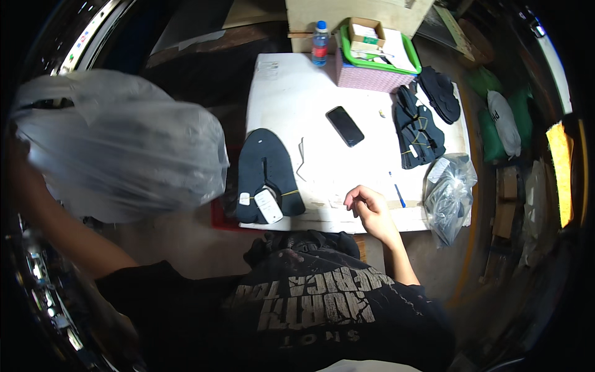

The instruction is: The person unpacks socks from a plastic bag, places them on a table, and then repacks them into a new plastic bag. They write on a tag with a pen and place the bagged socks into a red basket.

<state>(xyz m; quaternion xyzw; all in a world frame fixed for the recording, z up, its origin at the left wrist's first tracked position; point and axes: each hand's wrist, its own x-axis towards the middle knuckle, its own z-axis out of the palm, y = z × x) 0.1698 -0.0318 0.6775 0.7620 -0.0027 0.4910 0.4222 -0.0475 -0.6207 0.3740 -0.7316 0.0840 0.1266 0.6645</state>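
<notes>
On the left, a big translucent plastic bag [142,149] is held up beside the table. My left arm reaches to its handle, and my left hand [20,144] grips it at the dark rim, its fingers barely visible. Above the table's near edge is my right hand [370,214], empty, its fingers loosely bent and partly apart. Between the bag and that hand lie black footwear soles [268,155] with a white tag [268,206] and a yellow band. A thin bent strip [301,160] rests beside them. A blue pen [397,190] lies right of my right hand.
The white tabletop [285,93] also bears a phone [345,126], a bottle [320,43], and a pink basket [372,77] under a green tray [412,56]. Banded black pieces [418,133], more black soles [439,93] and a clear bag [450,195] line the right side.
</notes>
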